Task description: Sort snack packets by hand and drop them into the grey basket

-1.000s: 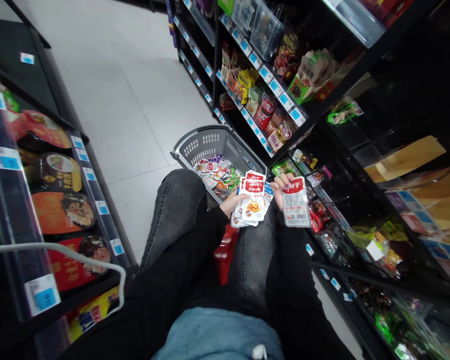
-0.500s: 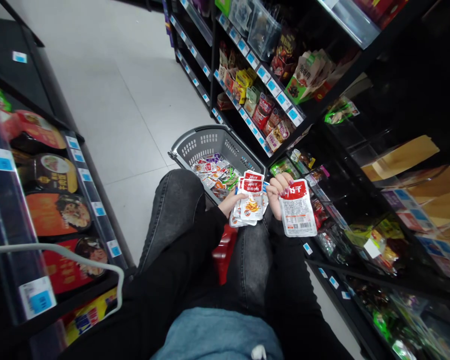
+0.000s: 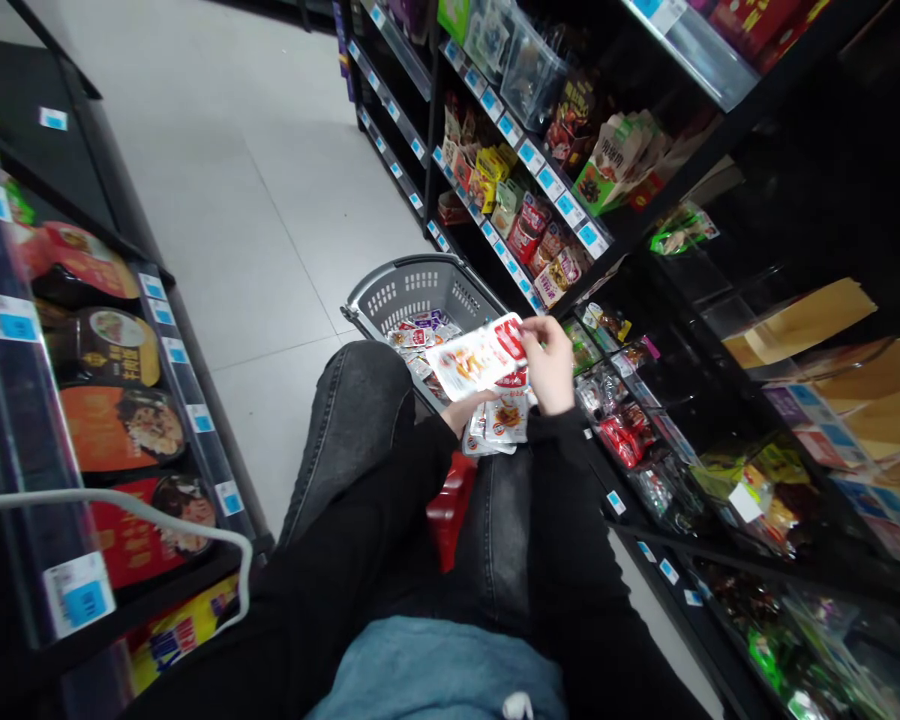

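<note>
Between my knees, my left hand grips a small stack of white and red snack packets, fanned slightly apart. My right hand pinches a single snack packet by its red end. That packet is tilted over the stack and hides part of it and some of my left fingers. Its front, with an orange food picture, faces up. Just beyond lies a grey shopping basket with several small colourful packets in it.
Black shelves with bagged snacks rise at the right, and more packets fill low bins there. Boxed meals line the left shelf, where a pale cable crosses. A red object sits between my thighs. Tiled floor stretches ahead.
My right hand has moved left with its packet, from beside the stack to above it. The packet has turned from its printed back to its front. My left hand still holds the stack.
</note>
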Demonstrator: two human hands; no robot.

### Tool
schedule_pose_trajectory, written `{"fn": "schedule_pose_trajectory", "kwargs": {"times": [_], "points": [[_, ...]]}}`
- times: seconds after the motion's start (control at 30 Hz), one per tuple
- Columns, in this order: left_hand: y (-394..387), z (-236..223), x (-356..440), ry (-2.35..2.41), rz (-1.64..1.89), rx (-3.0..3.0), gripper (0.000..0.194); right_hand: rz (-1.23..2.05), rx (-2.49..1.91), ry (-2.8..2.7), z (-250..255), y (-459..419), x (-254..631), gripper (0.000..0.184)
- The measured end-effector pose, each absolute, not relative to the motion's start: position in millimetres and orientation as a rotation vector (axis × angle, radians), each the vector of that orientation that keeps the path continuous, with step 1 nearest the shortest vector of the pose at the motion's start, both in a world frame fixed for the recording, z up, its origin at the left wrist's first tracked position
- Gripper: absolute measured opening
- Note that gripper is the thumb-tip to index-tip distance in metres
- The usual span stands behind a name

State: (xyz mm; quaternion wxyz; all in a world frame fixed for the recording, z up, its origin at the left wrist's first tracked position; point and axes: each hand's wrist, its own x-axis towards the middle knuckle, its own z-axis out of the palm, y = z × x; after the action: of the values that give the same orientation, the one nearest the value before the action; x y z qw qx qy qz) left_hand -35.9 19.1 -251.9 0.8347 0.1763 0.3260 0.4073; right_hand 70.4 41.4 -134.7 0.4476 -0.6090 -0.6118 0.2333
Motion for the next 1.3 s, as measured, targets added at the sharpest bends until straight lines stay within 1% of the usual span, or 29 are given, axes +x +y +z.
{"fn": "schedule_pose_trajectory", "kwargs": {"times": [0.17, 0.27, 0.37, 0.43, 0.5, 0.67, 0.7, 0.77, 0.87, 1.07, 1.2, 1.3], "points": [[19, -243, -40, 0.816, 0.834, 0.402, 0.056, 0.729, -1.549, -1.611, -153, 102, 41, 0.019], [19, -242, -41, 0.825, 0.802, 0.388, 0.052, 0.707, -1.552, -1.596, -162, 105, 55, 0.016], [19, -243, -40, 0.794, 0.780, 0.369, 0.051, 0.713, -1.635, -1.709, -173, 91, 82, 0.010], [19, -245, -39, 0.762, 0.781, 0.368, 0.052, 0.671, -1.749, -1.786, -181, 82, 98, 0.007], [18, -245, -39, 0.747, 0.782, 0.375, 0.055, 0.595, -1.844, -1.818, -188, 74, 109, 0.009], [19, -247, -39, 0.756, 0.779, 0.360, 0.064, 0.407, -1.819, -1.892, -187, 61, 116, 0.023], [19, -247, -39, 0.761, 0.779, 0.356, 0.063, 0.374, -1.811, -1.912, -184, 58, 117, 0.024], [19, -246, -40, 0.765, 0.777, 0.355, 0.059, 0.361, -1.823, -1.974, -178, 51, 116, 0.019], [19, -245, -39, 0.746, 0.774, 0.367, 0.055, 0.429, -1.855, -2.064, -175, 45, 117, 0.008], [18, -249, -38, 0.723, 0.813, 0.388, 0.051, 0.611, -1.680, -1.941, -178, 40, 130, 0.003], [19, -258, -38, 0.750, 0.785, 0.387, 0.048, 0.787, -1.524, -1.705, -174, 28, 150, 0.014], [19, -262, -38, 0.754, 0.777, 0.384, 0.046, 0.985, -1.335, -1.394, -168, 14, 164, 0.025]]}}
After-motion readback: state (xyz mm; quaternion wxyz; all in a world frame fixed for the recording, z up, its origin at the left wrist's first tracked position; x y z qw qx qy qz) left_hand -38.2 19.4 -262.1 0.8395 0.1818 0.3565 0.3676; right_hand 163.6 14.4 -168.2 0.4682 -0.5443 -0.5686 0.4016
